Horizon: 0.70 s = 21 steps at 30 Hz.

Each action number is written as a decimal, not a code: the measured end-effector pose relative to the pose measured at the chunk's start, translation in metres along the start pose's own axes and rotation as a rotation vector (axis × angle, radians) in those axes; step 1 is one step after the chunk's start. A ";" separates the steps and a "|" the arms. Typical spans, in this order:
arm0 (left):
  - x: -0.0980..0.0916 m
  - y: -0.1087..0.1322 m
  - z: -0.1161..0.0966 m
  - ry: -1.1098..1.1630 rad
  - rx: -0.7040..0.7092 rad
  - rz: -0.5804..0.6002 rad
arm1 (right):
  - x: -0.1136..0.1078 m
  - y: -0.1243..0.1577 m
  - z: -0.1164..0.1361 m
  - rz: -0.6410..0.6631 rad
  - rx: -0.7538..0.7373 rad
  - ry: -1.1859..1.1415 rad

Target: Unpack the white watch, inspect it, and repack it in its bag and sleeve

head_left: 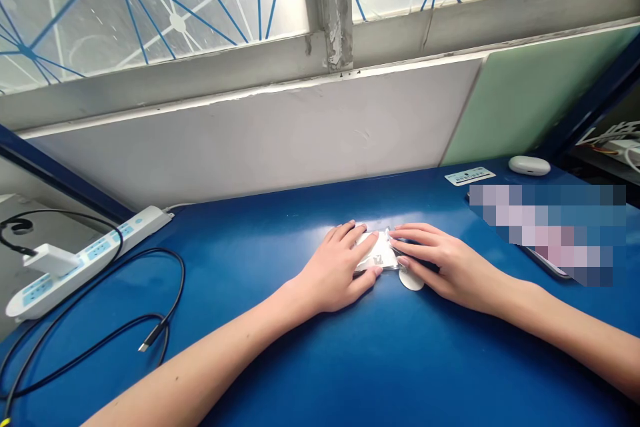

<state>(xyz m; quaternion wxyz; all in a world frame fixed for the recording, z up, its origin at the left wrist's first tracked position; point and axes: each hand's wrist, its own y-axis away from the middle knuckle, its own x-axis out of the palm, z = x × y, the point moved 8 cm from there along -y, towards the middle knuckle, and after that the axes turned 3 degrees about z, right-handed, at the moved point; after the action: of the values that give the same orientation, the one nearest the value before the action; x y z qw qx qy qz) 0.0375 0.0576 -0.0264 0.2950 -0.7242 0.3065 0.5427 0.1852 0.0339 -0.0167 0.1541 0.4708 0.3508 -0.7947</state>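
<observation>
A small flat white packet (381, 250) in what looks like clear plastic lies on the blue table, with a small dark printed patch near its front edge. My left hand (336, 267) holds it down from the left, fingers over the far side and thumb at the near edge. At the packet's right edge, the fingertips of my right hand (443, 257) close on the clear plastic. A white round disc (412, 279) shows just under my right fingers, partly covered. What lies beneath both hands is hidden.
At the left lies a white power strip (93, 260) with a white plug-in charger (50, 260). A black cable (183, 273) loops across the blue table (310, 360). A card (470, 176), a white rounded case (529, 165) and a phone-like slab (550, 263), mostly pixelated, lie at the right.
</observation>
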 end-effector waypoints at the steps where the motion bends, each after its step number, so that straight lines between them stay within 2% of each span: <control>1: 0.000 0.000 0.000 0.002 -0.001 0.007 | 0.000 0.000 0.000 -0.008 0.007 -0.022; 5: 0.000 -0.001 0.000 0.021 0.002 0.021 | -0.004 -0.001 -0.005 -0.045 0.075 -0.144; 11: 0.001 -0.001 0.000 0.005 0.002 0.041 | -0.001 -0.003 -0.011 0.037 0.162 -0.238; 21: 0.001 -0.002 0.000 -0.011 -0.002 0.032 | -0.001 -0.004 -0.001 -0.001 0.074 -0.127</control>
<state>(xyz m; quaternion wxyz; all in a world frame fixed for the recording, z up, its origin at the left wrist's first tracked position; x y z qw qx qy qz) 0.0388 0.0587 -0.0272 0.2873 -0.7166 0.3156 0.5517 0.1842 0.0371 -0.0149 0.1579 0.4248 0.3108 -0.8355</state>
